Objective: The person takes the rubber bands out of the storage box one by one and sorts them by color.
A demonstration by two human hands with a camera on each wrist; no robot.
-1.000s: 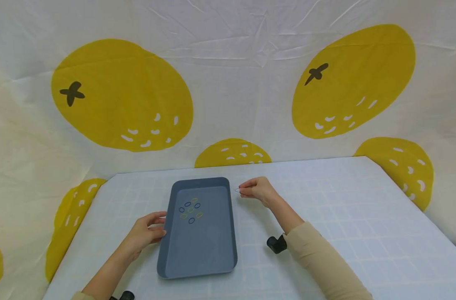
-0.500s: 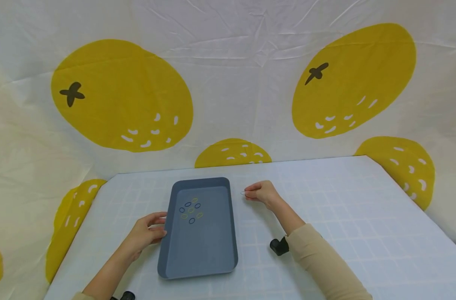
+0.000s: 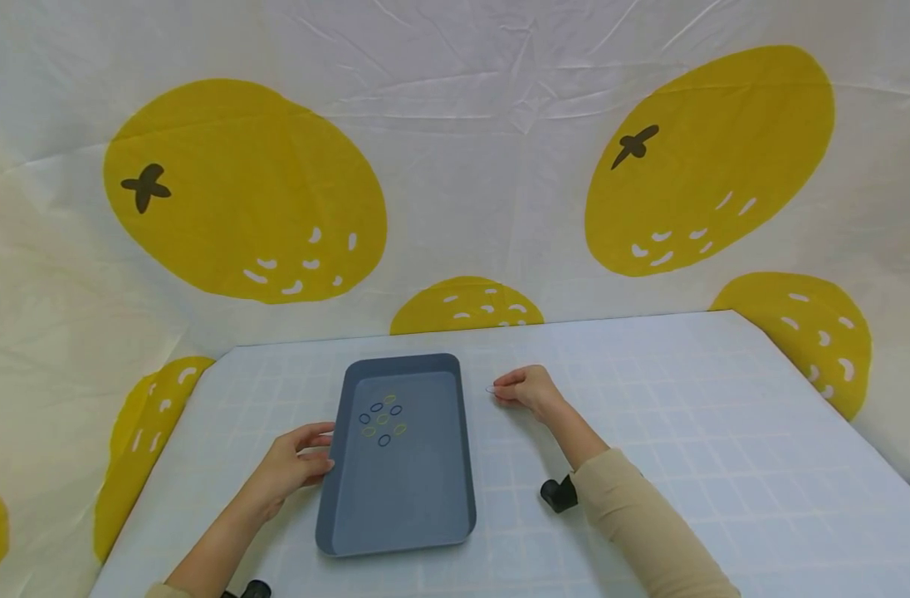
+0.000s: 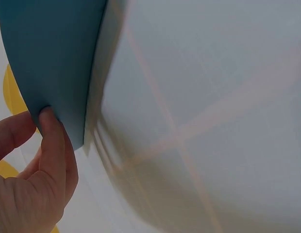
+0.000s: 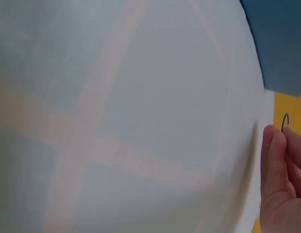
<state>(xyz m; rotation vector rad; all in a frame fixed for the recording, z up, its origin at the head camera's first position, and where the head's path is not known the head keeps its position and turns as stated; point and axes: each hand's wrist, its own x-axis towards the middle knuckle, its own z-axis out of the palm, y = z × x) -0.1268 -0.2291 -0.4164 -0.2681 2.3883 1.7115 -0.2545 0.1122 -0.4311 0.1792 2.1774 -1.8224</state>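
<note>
Blue loop, up at the tips of the right hand, thumb and fingers closed right onto it, over the pale cloth off to the right of the tray! It's drifting out: a second ago that hand was just beside the rim, now the gap is wider and it's slightly closer to the body. Left hand hasn't budged, fingers loosely bent, touching the left rim; whether they pinch the wall, I can't tell. Four yellow rings and four blue rings hold their spots, bunched toward the far left, tray floor running on to the near rim. Cloth stretches wide rightward, its back edge beyond.
</note>
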